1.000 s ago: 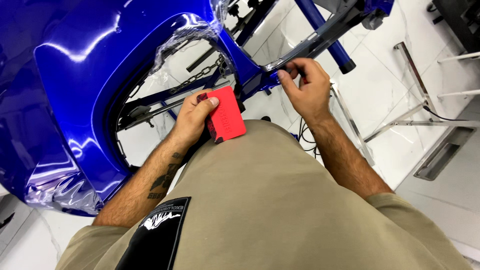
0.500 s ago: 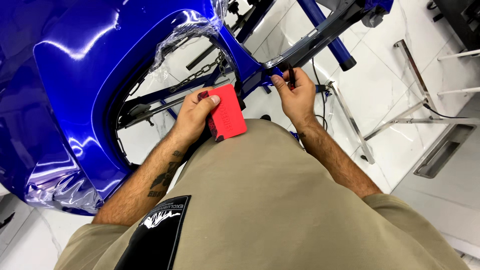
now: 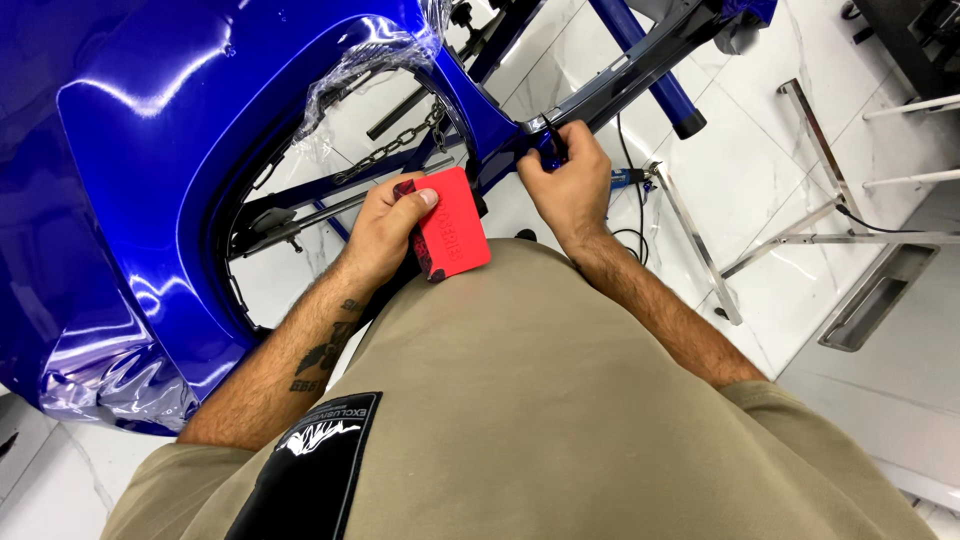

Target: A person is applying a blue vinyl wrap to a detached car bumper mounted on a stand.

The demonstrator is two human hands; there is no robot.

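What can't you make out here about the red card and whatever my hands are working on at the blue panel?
Head view only:
- Right hand: its fingertips curl over the edge of the blue panel, hiding what they pinch.
- Red card in the left hand: its lower left side is covered by the fingers and palm.
- Blue panel: cut off by the top and left edges.
- Floor under the torso: hidden by the tan shirt.

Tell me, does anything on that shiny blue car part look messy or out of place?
Yes: crinkled clear plastic film hangs loose and bunched at the top edge of the opening in the blue panel, not lying flat. Otherwise nothing looks spilled or broken.
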